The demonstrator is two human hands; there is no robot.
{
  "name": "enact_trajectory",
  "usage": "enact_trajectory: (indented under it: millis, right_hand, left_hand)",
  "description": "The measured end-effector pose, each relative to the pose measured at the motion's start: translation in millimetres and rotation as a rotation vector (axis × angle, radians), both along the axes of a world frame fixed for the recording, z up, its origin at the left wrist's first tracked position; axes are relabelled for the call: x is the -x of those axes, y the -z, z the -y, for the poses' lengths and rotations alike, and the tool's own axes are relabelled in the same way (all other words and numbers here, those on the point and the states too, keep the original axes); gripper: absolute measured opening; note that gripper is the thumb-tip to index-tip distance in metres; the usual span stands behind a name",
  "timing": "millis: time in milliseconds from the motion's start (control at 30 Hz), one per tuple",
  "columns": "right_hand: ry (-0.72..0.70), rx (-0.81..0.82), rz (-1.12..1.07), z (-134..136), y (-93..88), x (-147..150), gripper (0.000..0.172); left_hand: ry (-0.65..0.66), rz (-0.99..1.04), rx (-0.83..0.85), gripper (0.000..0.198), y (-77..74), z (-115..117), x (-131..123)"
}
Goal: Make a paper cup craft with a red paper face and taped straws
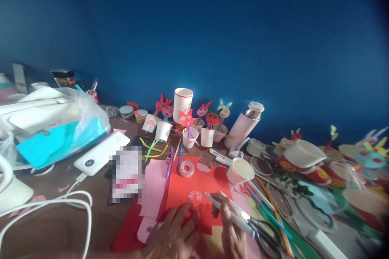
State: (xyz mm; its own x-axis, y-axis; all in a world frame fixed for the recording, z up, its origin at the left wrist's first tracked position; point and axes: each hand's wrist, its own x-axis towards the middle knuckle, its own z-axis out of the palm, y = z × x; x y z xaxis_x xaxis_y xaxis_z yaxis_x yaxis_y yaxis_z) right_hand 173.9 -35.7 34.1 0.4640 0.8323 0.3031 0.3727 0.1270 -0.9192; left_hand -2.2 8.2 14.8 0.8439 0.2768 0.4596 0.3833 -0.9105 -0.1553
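My left hand (174,234) lies flat, fingers spread, pressing on a sheet of red paper (194,186) at the near edge of the table. My right hand (232,234) grips a white pen (226,210), its tip resting on the red paper by two small round drawn shapes (195,195). A roll of clear tape (186,168) sits on the same sheet further back. Pink paper (153,188) lies just left of the red sheet. Scissors (263,232) rest right beside my right hand.
Several white paper cups with paper figures on sticks (194,123) stand at the back with a cup stack (182,104) and a flask (243,124). A loose cup (240,171), straws and more cup crafts (304,156) crowd the right. A power bank (101,153), cable and bagged boxes (57,129) fill the left.
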Motion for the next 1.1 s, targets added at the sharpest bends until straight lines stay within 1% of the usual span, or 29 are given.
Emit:
enact_trajectory:
  millis: [133,233,333,467,533,633,767,933,1000,1100]
  right_hand:
    - [-0.040,0.017,0.007,-3.3,3.5,0.5,0.025]
    - [-0.063,-0.015,0.003,-5.1,-0.5,1.0,0.023]
    - [-0.081,-0.015,0.031,-5.1,-4.8,2.2,0.019]
    - [-0.098,-0.021,0.041,-5.9,-4.2,2.9,0.015]
    - [-0.108,-0.016,0.043,-6.8,-2.2,2.1,0.014]
    - [-0.142,0.007,0.053,-7.8,1.0,0.0,0.012]
    - [-0.196,0.051,0.060,-8.3,7.2,-1.7,0.018]
    - [-0.168,-0.012,-0.020,-9.7,17.9,-0.4,0.024]
    - [-0.130,-0.011,-0.052,-10.2,18.3,0.9,0.024]
    - [-0.066,0.008,-0.074,-10.4,13.8,3.1,0.026]
  left_hand:
    - [0.014,-0.027,-0.033,0.028,-0.9,-1.5,1.9]
    - [0.020,-0.043,-0.043,0.030,0.1,-2.5,2.3]
    - [0.035,-0.052,-0.044,0.032,1.9,-3.2,2.7]
    - [0.032,-0.032,-0.051,0.034,7.4,-4.5,1.6]
    - [0.033,0.009,-0.071,0.031,11.5,-5.7,0.0]
    - [0.050,0.078,-0.110,0.020,16.6,-7.3,-2.6]
    - [0.038,0.118,-0.120,0.013,18.8,-7.0,-4.8]
    - [0.015,0.132,-0.124,0.011,17.6,-5.2,-7.1]
    - [0.018,0.145,-0.124,0.010,17.6,-5.3,-7.8]
    - [0.024,0.156,-0.115,0.010,19.3,-6.0,-8.1]
